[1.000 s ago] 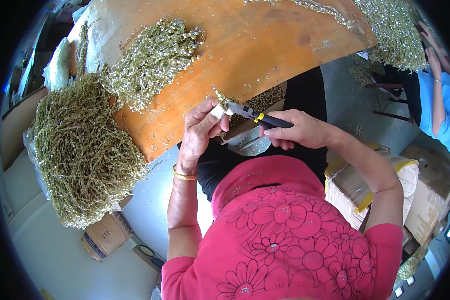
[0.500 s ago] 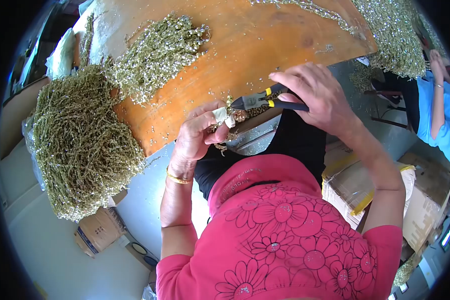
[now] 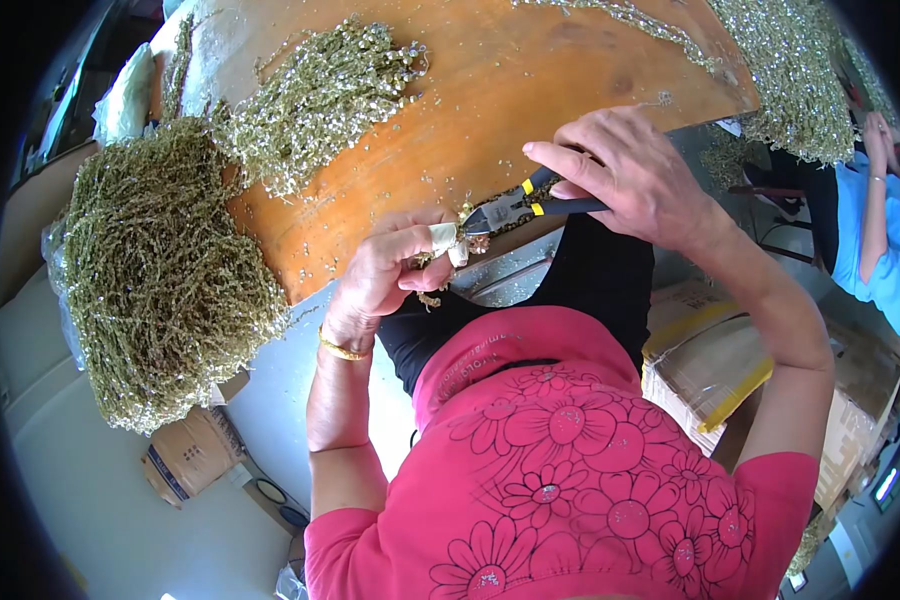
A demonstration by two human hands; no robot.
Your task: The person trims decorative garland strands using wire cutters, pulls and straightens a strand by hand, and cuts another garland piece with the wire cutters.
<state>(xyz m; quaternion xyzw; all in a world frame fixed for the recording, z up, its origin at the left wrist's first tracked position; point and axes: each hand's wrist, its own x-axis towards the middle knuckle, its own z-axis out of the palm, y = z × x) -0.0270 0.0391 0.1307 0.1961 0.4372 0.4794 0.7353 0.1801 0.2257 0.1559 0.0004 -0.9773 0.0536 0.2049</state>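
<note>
My right hand (image 3: pixel 635 180) grips the dark handles, banded in yellow, of a pair of pliers (image 3: pixel 503 211). Their metal jaws point left and meet a beaded strand (image 3: pixel 467 212) at the fingertips of my left hand (image 3: pixel 388 262). White tape wraps some of the left fingers, which are pinched around that gold strand. A short end of it hangs beneath the hand. Whether the jaws are closed on a bead is too small to tell. Both hands are over the near edge of the orange wooden table (image 3: pixel 490 90), above my lap.
A large bundle of gold beaded strands (image 3: pixel 170 280) drapes over the table's left side, with a smaller pile (image 3: pixel 320 105) beside it. More strands (image 3: pixel 785 75) hang at the far right, near a person in blue (image 3: pixel 875 230). Cardboard boxes (image 3: pixel 710 360) stand to my right.
The pliers' jaws have shifted slightly down towards the left fingertips, and their handles look a little farther apart. My right hand has risen a little, its elbow moving outward.
</note>
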